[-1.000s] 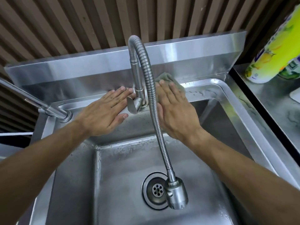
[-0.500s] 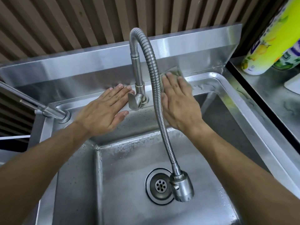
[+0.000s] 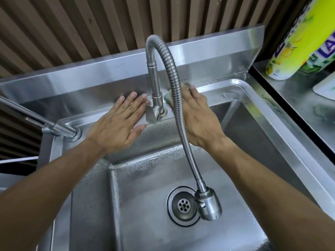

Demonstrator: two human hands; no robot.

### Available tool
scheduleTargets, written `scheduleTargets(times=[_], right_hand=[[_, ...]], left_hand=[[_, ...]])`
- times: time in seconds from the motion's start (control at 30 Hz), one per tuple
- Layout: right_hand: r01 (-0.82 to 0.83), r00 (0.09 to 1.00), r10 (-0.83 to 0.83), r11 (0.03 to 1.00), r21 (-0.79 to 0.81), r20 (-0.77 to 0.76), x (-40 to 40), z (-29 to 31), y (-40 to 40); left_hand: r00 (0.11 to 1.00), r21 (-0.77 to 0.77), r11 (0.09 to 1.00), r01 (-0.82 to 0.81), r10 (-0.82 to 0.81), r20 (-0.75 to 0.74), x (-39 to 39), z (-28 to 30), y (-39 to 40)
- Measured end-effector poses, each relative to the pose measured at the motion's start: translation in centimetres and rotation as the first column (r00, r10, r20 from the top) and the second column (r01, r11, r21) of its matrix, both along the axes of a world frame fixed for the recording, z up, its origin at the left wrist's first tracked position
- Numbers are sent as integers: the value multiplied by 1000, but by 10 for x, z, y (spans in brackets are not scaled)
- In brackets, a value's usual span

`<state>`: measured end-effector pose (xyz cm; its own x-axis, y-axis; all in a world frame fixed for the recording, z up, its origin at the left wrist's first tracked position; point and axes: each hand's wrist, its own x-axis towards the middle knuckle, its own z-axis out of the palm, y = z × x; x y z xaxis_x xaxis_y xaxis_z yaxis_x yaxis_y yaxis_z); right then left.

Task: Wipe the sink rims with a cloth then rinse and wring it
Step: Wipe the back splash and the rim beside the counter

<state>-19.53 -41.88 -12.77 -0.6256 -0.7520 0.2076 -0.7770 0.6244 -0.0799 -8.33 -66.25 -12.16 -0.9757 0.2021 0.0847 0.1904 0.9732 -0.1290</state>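
Observation:
A grey-green cloth [image 3: 169, 97] lies on the back rim of the steel sink [image 3: 224, 91], just right of the tap's base. My right hand [image 3: 197, 118] presses flat on it with straight fingers and covers most of it. My left hand [image 3: 117, 122] rests flat on the same rim to the left of the tap's lever [image 3: 151, 115], fingers spread and holding nothing. The flexible tap hose [image 3: 178, 105] arches in front of my right hand and hides part of the cloth.
The spray head [image 3: 208, 205] hangs over the basin beside the drain [image 3: 183, 205]. A second tap pipe [image 3: 59, 130] enters from the left. On the right counter [image 3: 308, 109] stand a yellow-green bottle [image 3: 293, 44] and another container. A steel splashback [image 3: 108, 80] backs the rim.
My right hand has slid the cloth left along the back rim, up against the tap's base. The left hand has stayed where it was.

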Motion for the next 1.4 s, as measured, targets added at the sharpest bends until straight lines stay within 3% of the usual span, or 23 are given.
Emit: scheduleTargets(times=[0.1, 0.2, 0.3, 0.47, 0.6, 0.67, 0.73, 0.83, 0.9, 0.97, 1.07, 1.13, 1.2, 1.3, 1.4], right_hand=[[255, 966, -254, 967, -18, 49, 5, -2, -7], [143, 986, -135, 987, -74, 103, 10, -1, -19], [27, 998, -26, 1000, -12, 62, 3, 1, -7], [343, 936, -337, 938, -55, 99, 10, 4, -22], [137, 980, -114, 981, -136, 162, 18, 5, -27], [71, 994, -63, 994, -83, 94, 5, 7, -10], [206, 978, -206, 978, -11, 24, -7, 7, 7], [522, 845, -513, 853, -23, 154, -21, 12, 11], [600, 786, -586, 800, -14, 197, -18, 12, -2], [570, 806, -549, 820, -41, 223, -8, 13, -14], [325, 927, -296, 940, -104, 229, 12, 12, -14], [252, 949, -225, 962, -101, 219, 10, 11, -10], [360, 919, -339, 930, -79, 202, 1, 8, -8], [608, 781, -590, 793, -33, 202, -14, 10, -11], [678, 722, -660, 734, -25, 209, -24, 13, -18]], left_hand=[[999, 35, 999, 17, -18, 35, -1, 0, -2], [998, 76, 997, 8, -12, 57, 0, 0, -2], [998, 96, 995, 7, -13, 64, 0, -1, -2], [998, 100, 995, 17, -23, 63, 0, -2, -2], [998, 104, 994, 19, -26, 63, 0, -2, -3], [998, 106, 994, 19, -26, 63, 0, -2, -2], [997, 103, 994, 20, -27, 71, 0, -1, -2], [998, 101, 995, 20, -25, 56, 0, -2, -3], [998, 103, 994, 25, -31, 54, 0, -2, -3], [998, 109, 994, 24, -29, 50, -1, -3, -4], [999, 110, 994, 28, -33, 42, 0, -4, -4], [999, 120, 992, 29, -33, 36, 0, -4, -4], [998, 119, 993, 23, -29, 52, 0, -4, -4], [997, 116, 993, 10, -19, 76, 0, -3, -4], [998, 108, 993, 36, -40, 38, 0, -2, -5]])
